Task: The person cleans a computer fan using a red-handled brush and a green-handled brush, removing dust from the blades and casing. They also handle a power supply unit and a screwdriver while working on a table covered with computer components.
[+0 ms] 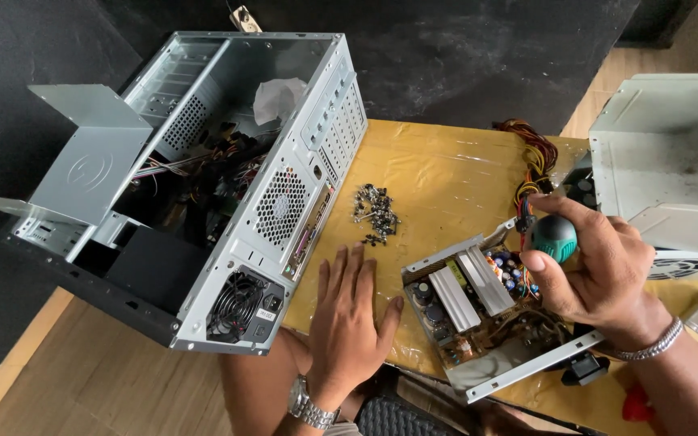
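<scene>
- Nearest us, our left hand [349, 319] lay open and flat just left of the opened power supply [478, 311].
- Our right hand [599, 270] gripped a green-handled screwdriver [553, 236] upright over that power supply's right side, nearer.

The case [228, 186] lies at the table's [446, 169] left edge, the screws [376, 214] just right of it. The opened power supply [478, 311] sits further right, the cover [672, 161] behind it.

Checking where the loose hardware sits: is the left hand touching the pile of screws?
Apart. The head view shows the left hand flat on the yellow table cover, with a bare strip of cover between its fingertips and the pile of screws.
</scene>
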